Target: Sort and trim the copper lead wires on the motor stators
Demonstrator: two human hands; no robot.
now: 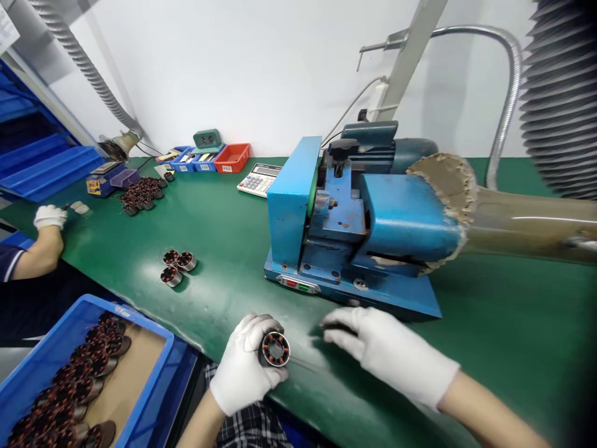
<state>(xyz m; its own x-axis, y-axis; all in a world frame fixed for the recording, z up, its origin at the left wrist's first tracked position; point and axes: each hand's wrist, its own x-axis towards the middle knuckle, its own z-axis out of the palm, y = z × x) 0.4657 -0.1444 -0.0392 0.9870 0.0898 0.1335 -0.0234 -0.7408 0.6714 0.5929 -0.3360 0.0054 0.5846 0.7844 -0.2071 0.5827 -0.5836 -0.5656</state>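
Note:
My left hand (245, 364), in a white glove, grips a motor stator (276, 349) near the table's front edge. The stator is a short metal ring with copper windings inside, its round opening turned toward me; a thin wire trails from it to the right. To the right, my gloved right hand (373, 348) hovers over the green tabletop with thumb and fingers apart, nothing between them. Just beyond it stands the blue belt machine (321, 249) with red and green buttons. Left of my hands, three stators (171, 275) sit together on the table.
A blue bin (168, 339) at the lower left holds rows of stators. More stators (142, 193) are heaped farther back, near a co-worker's gloved hand (50, 216). A calculator (259, 180), a red tray (233, 157) and a clock (208, 139) line the wall. A duct (527, 224) joins the machine.

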